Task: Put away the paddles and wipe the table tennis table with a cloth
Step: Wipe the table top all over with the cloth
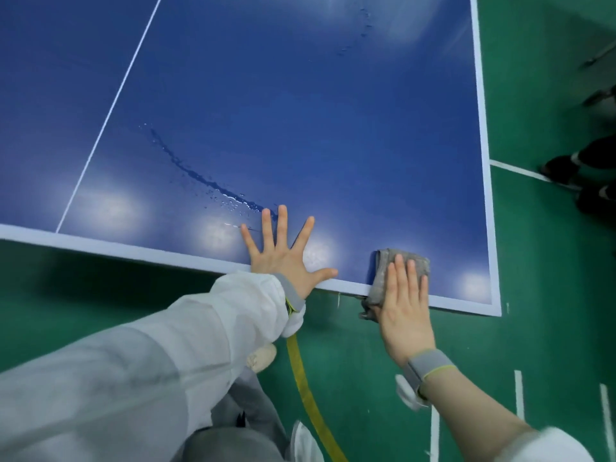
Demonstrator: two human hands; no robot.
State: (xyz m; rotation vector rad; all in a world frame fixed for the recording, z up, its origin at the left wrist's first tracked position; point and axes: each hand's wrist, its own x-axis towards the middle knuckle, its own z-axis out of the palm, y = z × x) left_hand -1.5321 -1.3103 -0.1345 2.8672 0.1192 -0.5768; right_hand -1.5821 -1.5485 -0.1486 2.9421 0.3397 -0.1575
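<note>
Green floor (550,295) with white lines, yellow strip (301,371), dark shoes (563,168).

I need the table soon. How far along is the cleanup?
No paddles show on the table. Wiping is in hand: the right hand presses the grey cloth at the near edge, the left hand braced flat. A water streak and far droplets remain.

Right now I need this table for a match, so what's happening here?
A person is wiping the blue table tennis table. The right hand presses a grey cloth flat at the near edge, by the corner. The left hand rests spread on the surface beside it. A curved streak of water and more droplets farther off are not yet wiped. No paddles are in view.
</note>
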